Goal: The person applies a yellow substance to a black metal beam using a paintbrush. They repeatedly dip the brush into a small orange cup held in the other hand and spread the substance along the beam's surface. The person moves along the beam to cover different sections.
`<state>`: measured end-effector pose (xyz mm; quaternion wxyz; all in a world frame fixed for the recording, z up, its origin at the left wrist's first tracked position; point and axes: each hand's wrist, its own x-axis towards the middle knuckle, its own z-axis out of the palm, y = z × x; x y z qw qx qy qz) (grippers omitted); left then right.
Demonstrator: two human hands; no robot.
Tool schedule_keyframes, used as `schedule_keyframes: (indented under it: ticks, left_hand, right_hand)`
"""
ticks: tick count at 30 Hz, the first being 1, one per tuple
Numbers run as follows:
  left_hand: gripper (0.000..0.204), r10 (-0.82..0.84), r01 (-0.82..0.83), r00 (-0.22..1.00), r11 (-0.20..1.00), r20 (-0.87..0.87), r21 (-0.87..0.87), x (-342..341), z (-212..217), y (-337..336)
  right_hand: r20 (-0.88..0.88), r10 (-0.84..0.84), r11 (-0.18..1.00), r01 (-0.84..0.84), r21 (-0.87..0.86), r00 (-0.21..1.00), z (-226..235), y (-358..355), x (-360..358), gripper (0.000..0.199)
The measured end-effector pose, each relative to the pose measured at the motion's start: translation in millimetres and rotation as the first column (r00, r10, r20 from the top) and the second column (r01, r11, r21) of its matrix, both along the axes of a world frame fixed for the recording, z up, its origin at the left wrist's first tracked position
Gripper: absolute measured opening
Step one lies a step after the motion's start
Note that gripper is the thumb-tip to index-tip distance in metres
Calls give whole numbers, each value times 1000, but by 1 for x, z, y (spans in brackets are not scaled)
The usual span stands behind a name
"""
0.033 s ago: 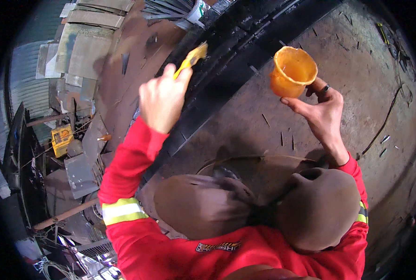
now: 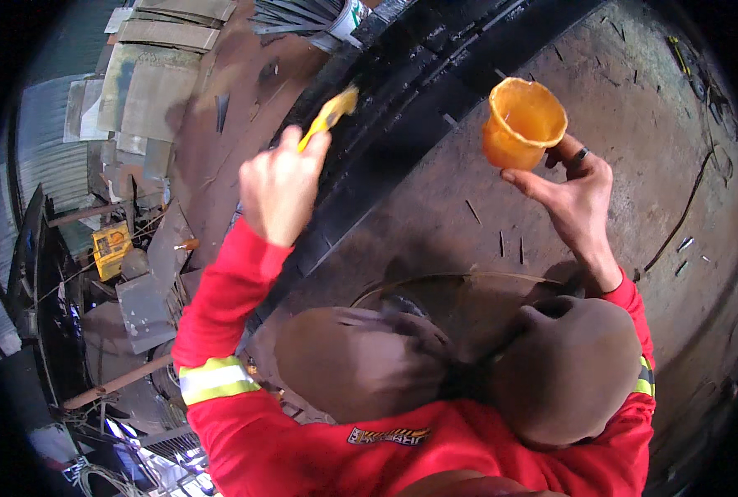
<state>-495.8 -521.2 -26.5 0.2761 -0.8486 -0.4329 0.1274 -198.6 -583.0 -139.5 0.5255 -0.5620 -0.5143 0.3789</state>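
My left hand (image 2: 278, 189) is closed round the yellow handle of a paintbrush (image 2: 328, 116). The brush's bristles hang over a long black metal beam (image 2: 354, 178) with a wet-looking shine; whether they touch it I cannot tell. Across from it, my right hand (image 2: 583, 192) grips an orange plastic cup (image 2: 505, 147) near its base, thumb on the near side. The cup's wavy rim tilts toward me, showing an orange inside; its bottom is not clear to see. A dark ring sits on one finger of that hand.
A white bucket (image 2: 348, 23) of dark metal strips stands beyond the beam. Flat sheets (image 2: 160, 95), a yellow box (image 2: 112, 248) and scrap lie at the left. Thin offcuts and a dark cable (image 2: 682, 219) lie on the brown floor. My bent knees (image 2: 360, 364) are below.
My left hand and the paintbrush have shifted slightly left and toward me. The cup in my right hand has moved a little up and to the right.
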Motion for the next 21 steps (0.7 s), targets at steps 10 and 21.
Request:
schedule_keyframes:
  ticks: [10,21]
  left_hand:
    - [12,248,-184,934,951,256,-249,-3,9,-19]
    - [17,243,-155,735,969,633,-192,16,3,-1]
  right_hand:
    - [45,9,1000,-8,-14,999,3,-1,0,54]
    - [37,-10,1000,10,11,999,5,-4,6,55]
